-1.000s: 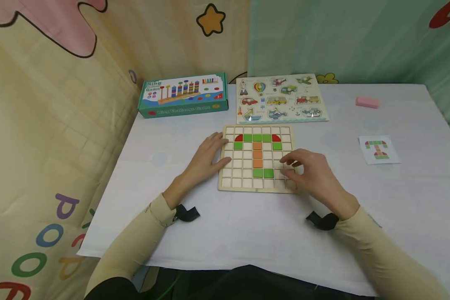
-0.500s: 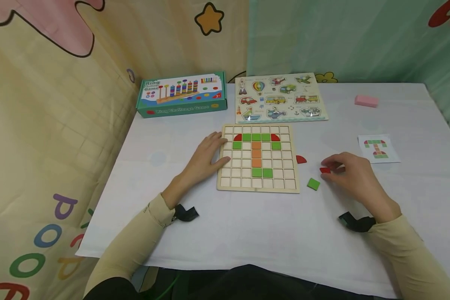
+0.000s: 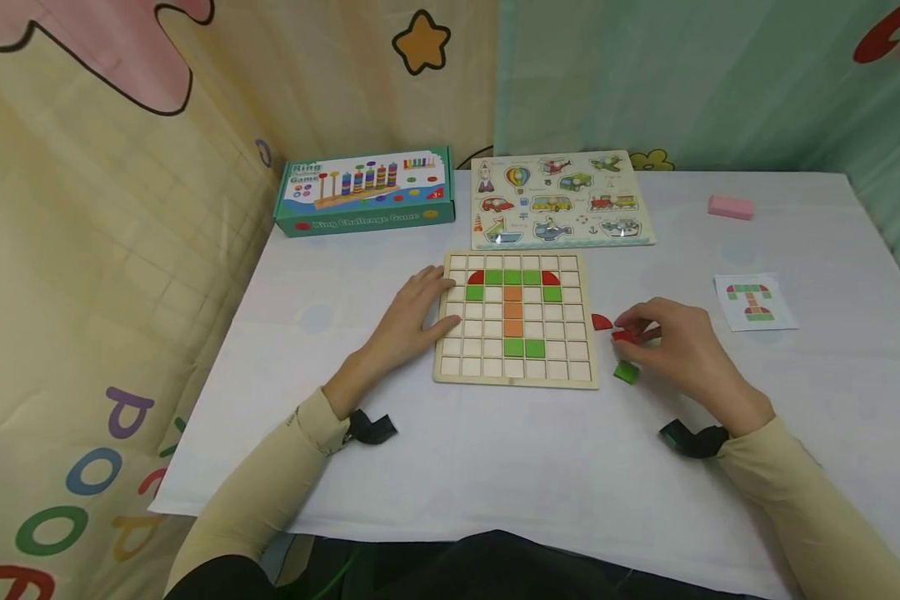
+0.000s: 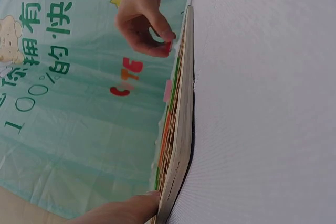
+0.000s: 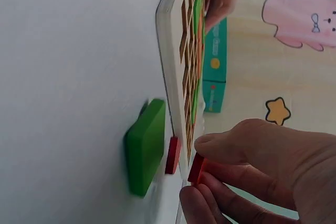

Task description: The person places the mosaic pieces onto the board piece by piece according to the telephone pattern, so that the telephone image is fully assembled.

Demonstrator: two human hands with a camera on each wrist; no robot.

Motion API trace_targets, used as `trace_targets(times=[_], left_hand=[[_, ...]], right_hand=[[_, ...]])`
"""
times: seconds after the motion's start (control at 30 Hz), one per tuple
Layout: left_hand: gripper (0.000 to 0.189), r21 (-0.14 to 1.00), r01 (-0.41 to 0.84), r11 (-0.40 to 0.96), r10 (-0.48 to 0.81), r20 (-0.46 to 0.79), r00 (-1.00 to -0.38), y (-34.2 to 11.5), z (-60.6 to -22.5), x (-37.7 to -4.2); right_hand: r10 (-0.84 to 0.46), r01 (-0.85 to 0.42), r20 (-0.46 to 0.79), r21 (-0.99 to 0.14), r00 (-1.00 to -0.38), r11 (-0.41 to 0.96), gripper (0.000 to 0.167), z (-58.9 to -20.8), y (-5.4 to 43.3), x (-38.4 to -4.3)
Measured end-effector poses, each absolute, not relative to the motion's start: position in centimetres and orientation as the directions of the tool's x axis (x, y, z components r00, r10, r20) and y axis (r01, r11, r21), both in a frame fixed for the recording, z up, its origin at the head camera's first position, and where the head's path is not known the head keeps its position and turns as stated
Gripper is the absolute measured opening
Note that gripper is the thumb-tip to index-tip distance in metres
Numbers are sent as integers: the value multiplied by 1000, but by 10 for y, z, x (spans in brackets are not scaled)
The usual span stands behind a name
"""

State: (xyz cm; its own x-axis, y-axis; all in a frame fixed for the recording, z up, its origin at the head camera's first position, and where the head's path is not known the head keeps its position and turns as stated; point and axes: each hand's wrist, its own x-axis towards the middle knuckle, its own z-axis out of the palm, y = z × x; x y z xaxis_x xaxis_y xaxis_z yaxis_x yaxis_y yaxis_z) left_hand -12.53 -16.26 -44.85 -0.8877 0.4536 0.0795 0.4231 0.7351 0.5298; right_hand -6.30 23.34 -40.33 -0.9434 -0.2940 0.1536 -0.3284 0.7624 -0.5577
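My left hand [image 3: 408, 317] rests along the left edge of a wooden grid board [image 3: 457, 367], its fingers extended over the rim. Green squares, orange squares and two red quarter-round tiles sit in the board's cells, with a green row near the top and an orange column below it. Just right of the board, my right hand [image 3: 675, 340] pinches a small red tile [image 5: 196, 168] between thumb and fingers. Beneath that hand lie a loose green square tile [image 5: 146, 148] and, close to the board's edge, a loose red quarter-round tile [image 3: 602, 322].
A white card [image 3: 756, 302] printed with a coloured tile pattern lies at the right. Behind the board are a vehicle picture puzzle [image 3: 562, 196] and a green Ring Challenge Game box [image 3: 365, 192]. A pink block [image 3: 731, 207] sits at the back right.
My right hand left the board's right side for the table, where it took up the red tile. Holding it, the hand has since shifted slightly left. My left hand stays put.
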Motion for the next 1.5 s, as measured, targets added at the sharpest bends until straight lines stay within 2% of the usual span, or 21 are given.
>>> trace_targets(times=[0.2, 0.53, 0.87, 1.13, 1.5], left_hand=[[62, 528, 429, 733, 457, 85, -885, -163, -450, -125], [63, 526, 433, 732, 458, 92, -884, -162, -448, -125], [62, 516, 436, 738, 459, 91, -884, -161, -447, -126], [62, 525, 424, 738, 453, 82, -888, -163, -448, -125], [61, 524, 434, 733, 457, 93, -885, -162, -446, -124]], right_hand=[[-409, -421, 154, -557, -899, 716, 18, -404, 201, -79], [-513, -477, 134, -616, -848, 627, 8, -409, 153, -104], [-421, -403, 135, -642, -897, 652, 13, -412, 146, -102], [-388, -364, 122, -670, -914, 647, 16, -416, 138, -100], [-436, -409, 106, -591, -894, 695, 23, -415, 138, -92]])
